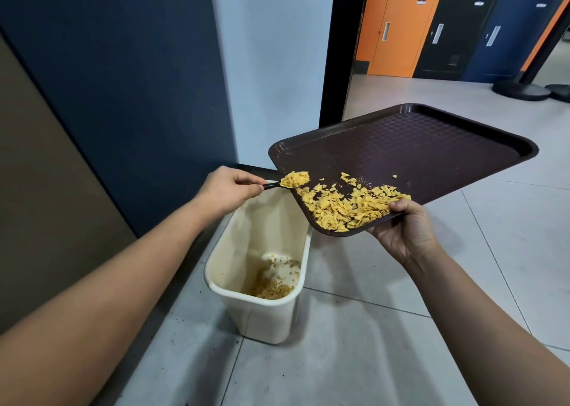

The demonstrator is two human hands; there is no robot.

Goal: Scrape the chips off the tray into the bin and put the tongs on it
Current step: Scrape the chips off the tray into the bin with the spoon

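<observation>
A dark brown tray (pixel 410 146) is tilted down toward me over a cream plastic bin (pixel 262 316). My right hand (pixel 404 226) grips the tray's near edge, thumb on top. Yellow chips (pixel 345 206) are heaped along the tray's low corner and near edge. My left hand (pixel 228 189) holds the black tongs (pixel 273 185) by the handle. The tongs' tip is at the tray's left edge, covered by a clump of chips. Some chips lie in the bin's bottom.
The bin stands on grey floor tiles against a dark blue wall (pixel 123 81). A pale pillar and a black door frame (pixel 339 50) rise behind the tray. Orange, black and blue lockers and black stand bases (pixel 518 89) are far right.
</observation>
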